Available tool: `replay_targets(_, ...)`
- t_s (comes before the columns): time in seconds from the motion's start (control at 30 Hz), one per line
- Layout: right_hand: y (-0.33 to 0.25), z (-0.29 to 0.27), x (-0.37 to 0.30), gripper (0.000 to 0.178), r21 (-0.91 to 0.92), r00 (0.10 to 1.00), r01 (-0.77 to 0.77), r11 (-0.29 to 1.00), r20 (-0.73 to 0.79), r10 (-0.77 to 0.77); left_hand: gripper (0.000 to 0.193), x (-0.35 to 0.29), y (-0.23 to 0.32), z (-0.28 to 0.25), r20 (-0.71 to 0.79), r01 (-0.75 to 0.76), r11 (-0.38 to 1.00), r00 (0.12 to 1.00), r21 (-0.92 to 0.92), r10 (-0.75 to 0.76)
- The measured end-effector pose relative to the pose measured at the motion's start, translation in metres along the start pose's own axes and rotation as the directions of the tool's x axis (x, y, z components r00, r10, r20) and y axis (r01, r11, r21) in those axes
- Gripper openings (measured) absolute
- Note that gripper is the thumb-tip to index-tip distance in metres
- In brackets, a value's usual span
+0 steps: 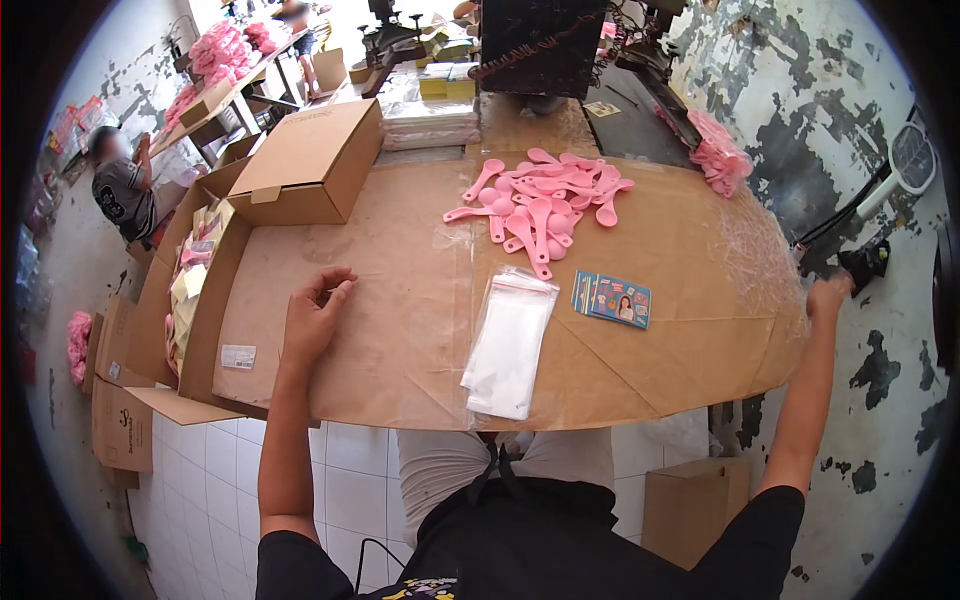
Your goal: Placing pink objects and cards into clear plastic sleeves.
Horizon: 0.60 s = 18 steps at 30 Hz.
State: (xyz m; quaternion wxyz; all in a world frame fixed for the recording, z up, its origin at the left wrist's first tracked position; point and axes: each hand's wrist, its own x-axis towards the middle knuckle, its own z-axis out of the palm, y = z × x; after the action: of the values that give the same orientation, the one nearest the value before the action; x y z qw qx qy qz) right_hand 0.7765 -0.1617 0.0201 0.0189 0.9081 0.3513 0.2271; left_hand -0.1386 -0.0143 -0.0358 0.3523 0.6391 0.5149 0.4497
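- Left hand: over left part of cardboard-covered tabletop; fingers half curled, thumb tip close to forefinger tip, can't tell if they meet or pinch anything.
- Right hand: out past the tabletop's right edge, small in view; can't tell if fingers are apart or clamped on something.
- Black object: right by right hand's fingertips, contact unclear.
- Pink spoons: loose pile, farther out than left hand and to its right.
- Clear plastic bags: stacked flat, right of left hand, nearest small goods to it.
- Blue cards: fanned stack, just right of bags, between them and right hand.
- Open carton: left of left hand, packed items inside.
- Closed cardboard box: beyond left hand.
- White racket-shaped device: beyond right hand, by the wall.
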Motion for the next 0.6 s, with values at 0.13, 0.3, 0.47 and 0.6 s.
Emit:
replay_targets(0.13, -0.086, -0.072, -0.067, 0.018, 0.217, 0.962, 0.243, 0.946, -0.179, -0.206, 0.025, -0.016, 0.041, -0.002, -0.058, -0.01, 0.955, 0.998, 0.297, 0.029)
replay_targets(0.3, -0.158, -0.175, -0.131, 0.022, 0.793, 0.683, 0.056, 0.606, 0.413, -0.603, 0.023, -0.006, 0.083, 0.06, 0.307, -0.219, 0.905, 0.946, 0.365, 0.105)
replay_targets(0.47, -0.16, -0.174, -0.096, 0.015, 0.999, 0.731, -0.003, 0.032, 0.025, -0.682, 0.034, 0.013, 0.102, 0.109, 0.555, -0.373, 0.788, 0.83, 0.491, 0.047)
replay_targets(0.6, -0.146, -0.101, -0.086, 0.053, 0.367, 0.863, 0.5, 0.785, -0.131, -0.488, 0.035, 0.017, 0.098, 0.12, 0.575, -0.415, 0.783, 0.813, 0.463, 0.091)
